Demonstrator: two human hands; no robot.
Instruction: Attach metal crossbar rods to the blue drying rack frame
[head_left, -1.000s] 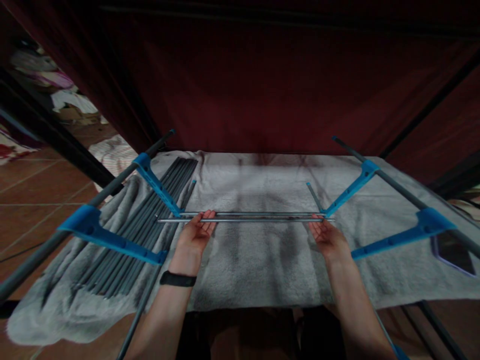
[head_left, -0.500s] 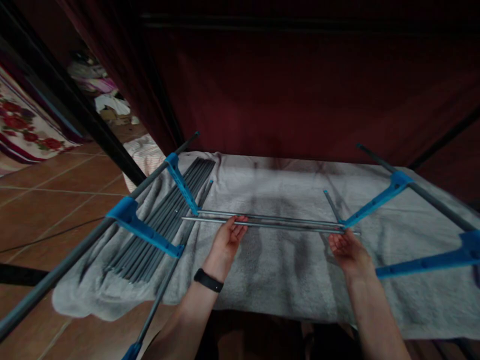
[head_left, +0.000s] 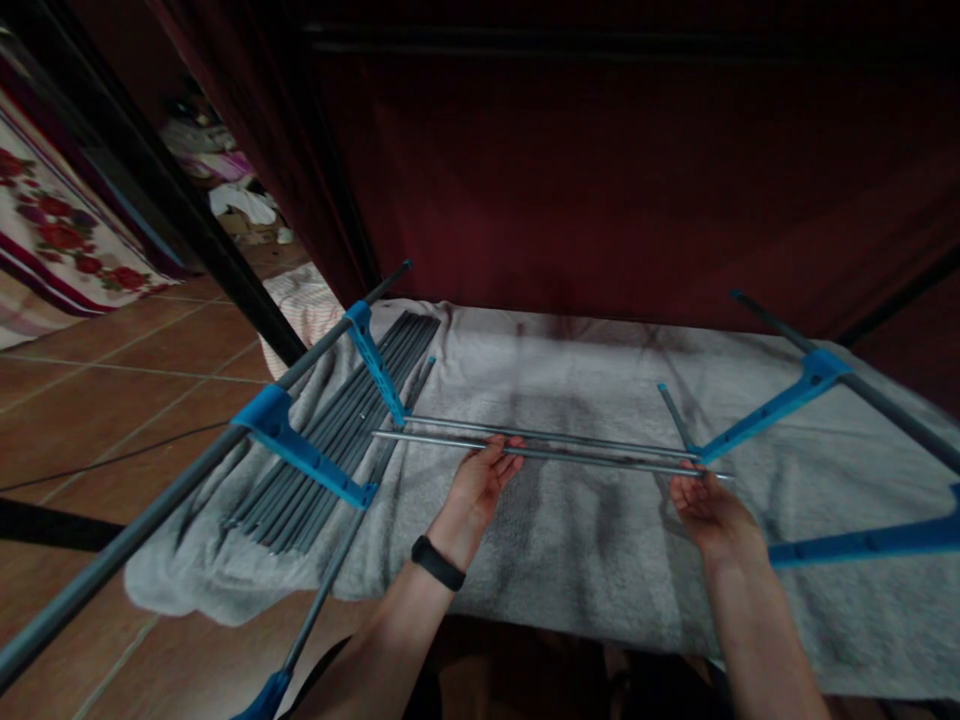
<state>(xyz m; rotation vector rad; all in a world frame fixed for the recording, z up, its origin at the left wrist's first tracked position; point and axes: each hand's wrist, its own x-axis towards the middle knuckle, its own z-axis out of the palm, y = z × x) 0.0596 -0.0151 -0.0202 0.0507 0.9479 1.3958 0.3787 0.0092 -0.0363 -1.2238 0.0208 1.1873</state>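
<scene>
Both my hands hold a thin grey metal rod (head_left: 585, 459) level in front of me. My left hand (head_left: 480, 485), with a black band on its wrist, pinches it left of its middle. Near the rod's right end, the fingers of my right hand (head_left: 709, 505) are closed on it. Just beyond it, a similar rod (head_left: 547, 436) runs between a blue plastic bracket (head_left: 379, 370) on the left and another blue bracket (head_left: 765, 410) on the right. The held rod's left end overhangs a grey tube of the frame; contact there is unclear.
Several loose grey rods (head_left: 337, 440) lie side by side on a grey blanket (head_left: 570, 560). A long frame tube (head_left: 180, 490) slants across the left, with a blue bracket (head_left: 307, 450) on it. Another blue bracket (head_left: 870, 540) is at right. Behind hangs a dark red curtain (head_left: 600, 190).
The view has swung slightly left. My left hand has shifted a little to the right along the rod. The held rod now sits slightly farther from the fixed rod, nearer me.
</scene>
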